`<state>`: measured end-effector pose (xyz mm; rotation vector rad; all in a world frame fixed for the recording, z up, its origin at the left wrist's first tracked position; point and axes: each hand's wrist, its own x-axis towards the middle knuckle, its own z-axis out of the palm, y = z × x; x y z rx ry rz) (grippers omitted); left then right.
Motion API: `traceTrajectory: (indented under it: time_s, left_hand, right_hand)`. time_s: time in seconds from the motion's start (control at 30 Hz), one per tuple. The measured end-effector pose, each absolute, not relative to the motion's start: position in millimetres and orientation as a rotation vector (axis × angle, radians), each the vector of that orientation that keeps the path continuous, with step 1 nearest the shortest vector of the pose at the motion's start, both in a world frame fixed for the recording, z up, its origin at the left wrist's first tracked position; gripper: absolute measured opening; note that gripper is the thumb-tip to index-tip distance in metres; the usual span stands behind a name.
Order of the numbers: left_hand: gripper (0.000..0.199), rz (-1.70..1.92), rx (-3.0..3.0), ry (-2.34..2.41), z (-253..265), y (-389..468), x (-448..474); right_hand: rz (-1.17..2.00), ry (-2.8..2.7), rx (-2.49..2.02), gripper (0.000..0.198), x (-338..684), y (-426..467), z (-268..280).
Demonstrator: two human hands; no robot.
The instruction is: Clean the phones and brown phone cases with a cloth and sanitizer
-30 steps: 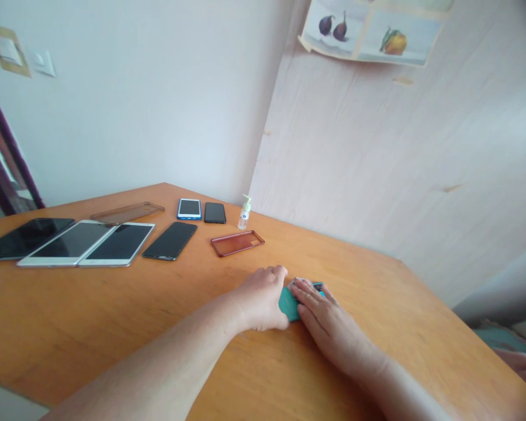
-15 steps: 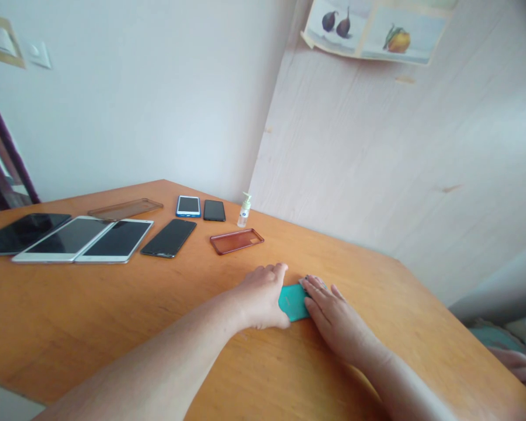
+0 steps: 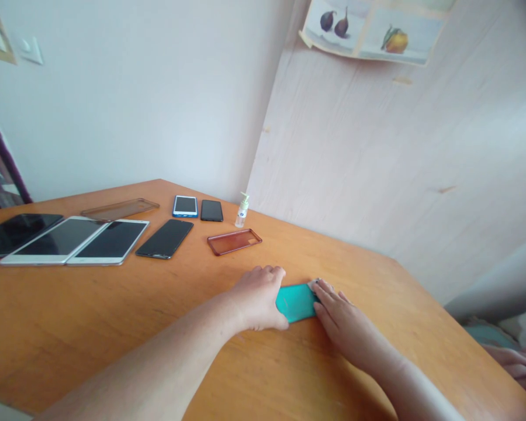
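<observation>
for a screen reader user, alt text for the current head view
Left hand holds one end of a teal phone-like object on a wooden table; the right hand touches a pale piece at the other end. Beyond: dark-screened devices, cases, a pump bottle.

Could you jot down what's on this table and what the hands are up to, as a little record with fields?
Left hand: this hand grips one end of a teal phone-like item
Right hand: this hand lies over the other end, fingers on a pale cloth
Just beyond hands: reddish phone case
Behind case: pump bottle, upright
Farther left: black phone, two white-framed devices
Surface: wooden table
Wall: fruit pictures
</observation>
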<state>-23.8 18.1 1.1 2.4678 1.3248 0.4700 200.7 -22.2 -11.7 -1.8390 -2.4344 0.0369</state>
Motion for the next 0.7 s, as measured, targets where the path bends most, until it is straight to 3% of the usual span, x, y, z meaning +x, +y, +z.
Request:
traceTrajectory:
  time_s: [0.1,0.3,0.53,0.7]
  left_hand:
    - [0.074,0.502,2.477,1.315,-0.2,18.7,-23.2]
    - [0.053,0.523,2.541,1.314,-1.6,19.2,-23.1]
    - [0.060,0.482,2.551,1.328,2.5,19.1,-24.9]
    - [0.041,0.472,2.568,1.349,5.0,18.7,-25.1]
  right_hand:
    - [0.032,-2.436,-1.847,0.053,198.8,-25.7,-12.3]
    - [0.266,-2.673,-1.503,0.055,163.8,-58.3,7.5]
    - [-0.047,-2.482,-1.982,0.059,190.1,-40.6,0.5]
    - [0.139,-2.679,-1.642,0.070,164.0,-60.2,4.7]
